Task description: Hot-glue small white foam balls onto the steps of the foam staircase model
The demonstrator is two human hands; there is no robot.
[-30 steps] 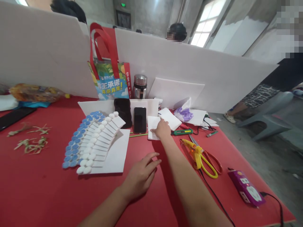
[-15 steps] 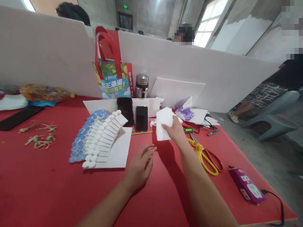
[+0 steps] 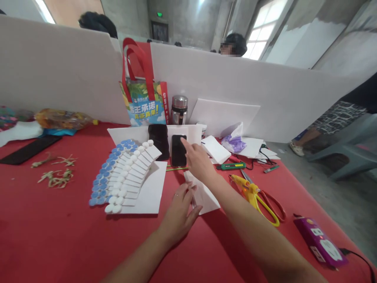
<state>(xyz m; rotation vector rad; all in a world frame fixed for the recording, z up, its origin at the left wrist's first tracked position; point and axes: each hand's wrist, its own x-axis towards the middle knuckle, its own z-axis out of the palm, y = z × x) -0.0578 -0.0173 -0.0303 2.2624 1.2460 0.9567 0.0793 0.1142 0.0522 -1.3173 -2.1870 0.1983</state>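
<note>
My right hand point(image 3: 200, 161) reaches over the table with its index finger stretched to the screen of a black phone point(image 3: 177, 155), which leans upright against a white board. It holds nothing I can see. Below it, my left hand point(image 3: 182, 206) rests with fingers spread on the near left edge of a white paper piece point(image 3: 207, 200). A ring shows on one finger. To the left stands a curved, fan-like model point(image 3: 125, 173) of white strips with blue and white round caps, on a white card point(image 3: 153, 192).
A yellow glue gun point(image 3: 250, 190), red-handled scissors point(image 3: 273, 204) and a green cutter point(image 3: 232, 166) lie to the right. A purple box point(image 3: 321, 241) with a cable sits near the right edge. Behind stand a bag point(image 3: 147, 106) and a steel flask point(image 3: 179, 108). Dried twists point(image 3: 57, 179) lie left.
The white paper my right hand held up now lies on the table under my left hand. My right hand has let go and moved left to the phone; my left hand has lowered slightly.
</note>
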